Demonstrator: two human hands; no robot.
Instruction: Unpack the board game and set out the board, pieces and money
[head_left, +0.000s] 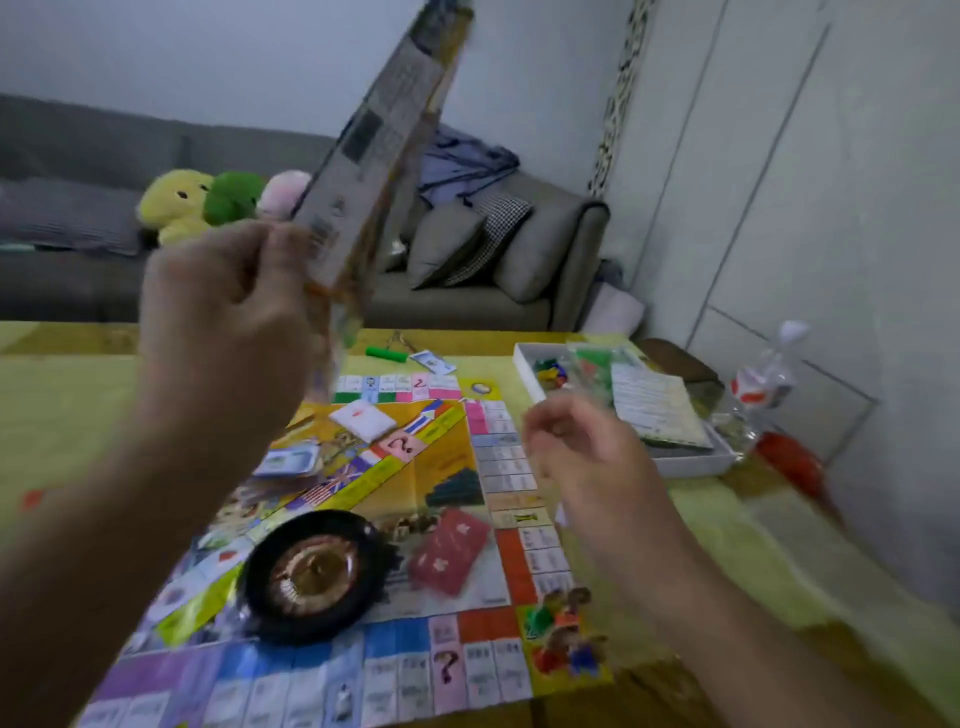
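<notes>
The game board (395, 561) lies unfolded on the yellow table. A black roulette wheel (311, 574), a red card pack (452, 551), a white card stack (361, 421) and a bundle of paper money (291, 457) rest on it. My left hand (228, 317) grips the lower end of the box lid (374, 156), which is raised and tilted up to the right. My right hand (582, 457) hovers over the board's right edge, fingers loosely curled, holding nothing. The box base (524, 358) at the back right holds coloured pieces and a rules sheet (654, 405).
A green marker (387, 354) and a loose banknote (431, 362) lie beyond the board. A plastic bottle (769, 374) and a red object (795, 462) sit right of the box. Behind the table (67, 410), a grey sofa (519, 260) has cushions and plush toys (208, 200).
</notes>
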